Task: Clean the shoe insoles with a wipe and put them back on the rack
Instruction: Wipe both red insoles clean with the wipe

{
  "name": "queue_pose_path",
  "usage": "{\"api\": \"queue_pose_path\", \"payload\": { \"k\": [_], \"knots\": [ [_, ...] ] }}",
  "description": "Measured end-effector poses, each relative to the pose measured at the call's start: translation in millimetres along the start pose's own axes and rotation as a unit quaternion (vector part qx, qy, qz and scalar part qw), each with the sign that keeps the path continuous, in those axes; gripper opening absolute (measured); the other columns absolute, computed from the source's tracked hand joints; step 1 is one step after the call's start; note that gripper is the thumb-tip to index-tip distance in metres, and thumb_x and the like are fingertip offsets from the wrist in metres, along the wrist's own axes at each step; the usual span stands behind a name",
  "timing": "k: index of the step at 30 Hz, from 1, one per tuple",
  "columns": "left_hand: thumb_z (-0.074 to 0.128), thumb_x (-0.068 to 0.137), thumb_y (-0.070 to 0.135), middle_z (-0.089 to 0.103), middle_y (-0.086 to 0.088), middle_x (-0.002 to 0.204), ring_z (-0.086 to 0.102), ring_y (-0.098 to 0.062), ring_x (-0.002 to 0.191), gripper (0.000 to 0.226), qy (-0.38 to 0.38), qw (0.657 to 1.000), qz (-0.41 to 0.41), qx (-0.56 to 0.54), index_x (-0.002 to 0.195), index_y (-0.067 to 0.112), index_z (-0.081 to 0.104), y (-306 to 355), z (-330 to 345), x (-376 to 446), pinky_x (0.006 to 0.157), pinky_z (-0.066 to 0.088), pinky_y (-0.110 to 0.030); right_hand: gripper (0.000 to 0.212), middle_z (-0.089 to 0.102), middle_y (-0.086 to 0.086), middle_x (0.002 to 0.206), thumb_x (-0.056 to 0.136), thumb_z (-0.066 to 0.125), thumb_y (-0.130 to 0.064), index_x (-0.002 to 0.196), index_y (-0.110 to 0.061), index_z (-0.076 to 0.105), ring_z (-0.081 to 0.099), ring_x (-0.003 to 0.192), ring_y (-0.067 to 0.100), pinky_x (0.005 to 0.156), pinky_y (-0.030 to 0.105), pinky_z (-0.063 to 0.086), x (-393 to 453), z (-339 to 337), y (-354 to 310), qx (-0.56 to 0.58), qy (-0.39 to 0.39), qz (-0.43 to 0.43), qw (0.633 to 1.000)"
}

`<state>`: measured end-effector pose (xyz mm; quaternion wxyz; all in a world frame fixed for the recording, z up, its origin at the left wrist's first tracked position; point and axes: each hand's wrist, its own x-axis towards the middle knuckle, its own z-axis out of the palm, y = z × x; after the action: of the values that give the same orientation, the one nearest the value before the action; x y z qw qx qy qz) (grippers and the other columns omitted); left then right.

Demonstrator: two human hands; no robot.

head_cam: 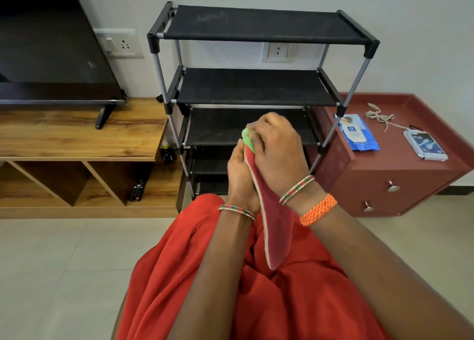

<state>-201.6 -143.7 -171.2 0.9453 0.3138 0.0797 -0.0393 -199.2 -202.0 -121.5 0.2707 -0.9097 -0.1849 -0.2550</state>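
While the insole (pixel 275 227) stands on edge over the lap, long axis from 6 up to 12 o'clock, I note left hand (pixel 239 175) gripping its 9 o'clock face, right hand (pixel 278 144) fingers curled over its top end; wipe not discernible.

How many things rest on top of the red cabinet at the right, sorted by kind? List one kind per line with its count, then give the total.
Blue wipes pack: 1
Grey-and-white packet: 1
Pale string: 1
Total on the red cabinet: 3
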Motion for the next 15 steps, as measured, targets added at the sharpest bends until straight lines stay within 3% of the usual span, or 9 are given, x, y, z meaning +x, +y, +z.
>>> {"api": "queue_pose_path", "payload": {
  "k": [2,6,10,11,15],
  "knots": [
    [0.027,0.1,0.046,0.064,-0.001,0.062,0.063,-0.012,0.061,0.056,-0.01,1.0,-0.022,0.018,0.077,0.015,0.066,2,3,-3,0.061,0.051,-0.024,0.014,0.06,0.009,0.095,0.083,0.062,-0.005,0.096,-0.003,0.067,0.056,0.09,0.021,0.073,0.029,0.05,5,-3,1,-0.022,0.025,0.005,0.999],
    [0.015,0.096,0.059,0.071,-0.002,0.076,0.068,-0.012,0.075,0.067,-0.01,0.997,-0.027,0.074,0.099,0.012,0.063,4,-1,-2,0.071,0.053,-0.024,0.012,0.061,0.009,0.094,0.081,0.062,-0.003,0.092,-0.003,0.066,0.056,0.088,0.019,0.072,0.02,0.039,3,2,-7,-0.003,0.021,0.016,1.0],
    [0.003,0.09,0.068,0.063,-0.008,0.122,0.062,-0.016,0.108,0.085,-0.002,0.998,-0.017,0.067,0.121,0.012,0.059,14,-7,2,0.093,0.047,-0.025,0.007,0.059,-0.001,0.083,0.083,0.062,-0.002,0.081,-0.008,0.064,0.054,0.075,0.008,0.067,0.017,0.043,-13,0,-10,0.088,-0.04,0.039,0.995],
    [0.005,0.089,0.07,0.062,-0.011,0.123,0.061,-0.019,0.11,0.087,0.006,0.997,-0.014,0.074,0.122,0.01,0.059,15,-7,2,0.094,0.047,-0.026,0.006,0.056,-0.002,0.082,0.083,0.061,-0.002,0.08,-0.008,0.062,0.053,0.073,0.009,0.066,0.02,0.044,-13,-2,-8,0.076,-0.049,0.026,0.996],
    [0.021,0.088,0.071,0.071,-0.008,0.087,0.067,-0.021,0.09,0.077,0.027,0.99,-0.029,0.137,0.1,0.011,0.067,8,2,-1,0.086,0.053,-0.034,0.004,0.053,0.009,0.089,0.082,0.058,-0.002,0.085,-0.005,0.059,0.051,0.082,0.02,0.066,0.024,0.036,12,-8,1,-0.068,0.003,-0.021,0.997]
  ]
}}
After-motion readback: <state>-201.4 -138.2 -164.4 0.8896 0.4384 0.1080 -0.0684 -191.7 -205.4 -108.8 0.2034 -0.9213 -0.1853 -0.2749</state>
